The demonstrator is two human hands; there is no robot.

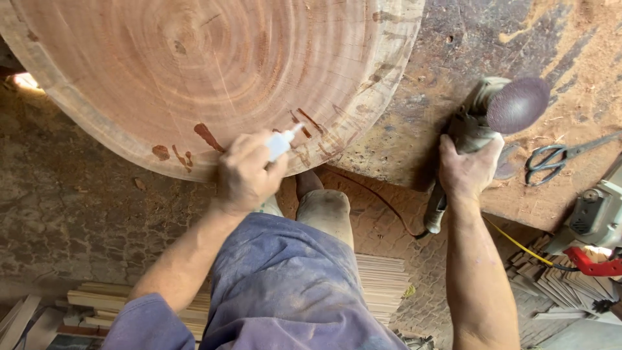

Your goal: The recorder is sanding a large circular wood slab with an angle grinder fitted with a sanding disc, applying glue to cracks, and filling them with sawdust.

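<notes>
1. A small white bottle (280,142) sits just left of centre, its thin nozzle pointing toward 2 o'clock and touching the face of a wood slab (194,71).
2. The left hand (245,174) is wrapped tight around the bottle, fingers curled, knuckles up; its bare forearm runs down toward 7 o'clock.
3. The slab is a large round cross-section of a trunk with pale pink growth rings, filling the view from 9 to 1 o'clock. Several dark red filled cracks (208,137) lie along its lower rim, on both sides of the nozzle.
4. At 3 o'clock the right hand (468,170) is clamped on the body of a grey sander (483,113). The sander's round dark disc (518,104) faces up at its far end.
5. The sander rests on a dusty brown worktop (453,45) that fills the upper right. A cord (382,201) trails from the tool's tail toward 6 o'clock.
6. Scissors (557,155) lie on the worktop just right of the sander, near the right edge.
7. At 4 o'clock, below the worktop's edge, stand another grey power tool (596,217) and a red handle (596,266).
8. Thin wood slats (382,282) are stacked on the floor at 5 and 7 o'clock.
9. Dusty blue shorts (285,285) and a bare knee (327,210) fill the lower centre.
</notes>
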